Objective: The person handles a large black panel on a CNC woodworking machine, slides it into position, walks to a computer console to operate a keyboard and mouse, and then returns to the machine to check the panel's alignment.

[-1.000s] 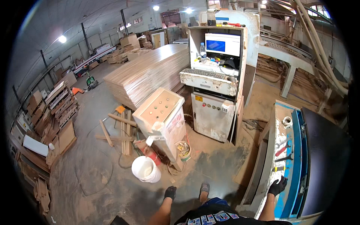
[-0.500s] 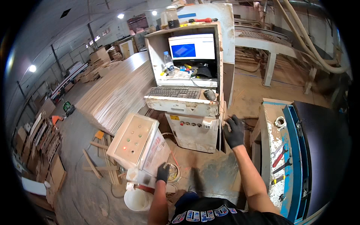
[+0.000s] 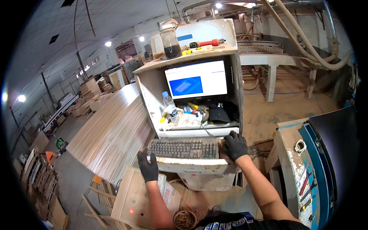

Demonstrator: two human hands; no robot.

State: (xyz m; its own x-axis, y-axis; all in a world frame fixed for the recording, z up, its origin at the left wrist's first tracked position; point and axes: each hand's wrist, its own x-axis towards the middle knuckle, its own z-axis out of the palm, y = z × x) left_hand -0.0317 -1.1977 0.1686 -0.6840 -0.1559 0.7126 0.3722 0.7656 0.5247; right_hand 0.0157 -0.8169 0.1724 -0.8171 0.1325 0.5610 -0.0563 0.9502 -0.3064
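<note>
My right hand (image 3: 235, 146), in a dark glove, rests over the mouse at the right end of the pull-out tray (image 3: 191, 165); the mouse itself is hidden beneath it. On that tray lies a dusty black keyboard (image 3: 183, 148). My left hand (image 3: 147, 167), also gloved, is at the tray's left edge beside the keyboard, its fingers apart and nothing in them. A lit monitor (image 3: 214, 86) stands inside the cabinet (image 3: 239, 99) above, showing a blue drawing window.
A bottle (image 3: 168, 103) and a black cap (image 3: 221, 112) sit below the monitor. A jar (image 3: 170, 42) and a red-handled tool (image 3: 207, 43) top the cabinet. Stacked panels (image 3: 111, 134) and a control box (image 3: 132, 191) stand left; a bench with wrenches (image 3: 304, 184) stands right.
Both hands have risen to the keyboard tray: the left from beside the control box, the right from the cabinet's side onto the mouse. The view has shifted closer to the monitor.
</note>
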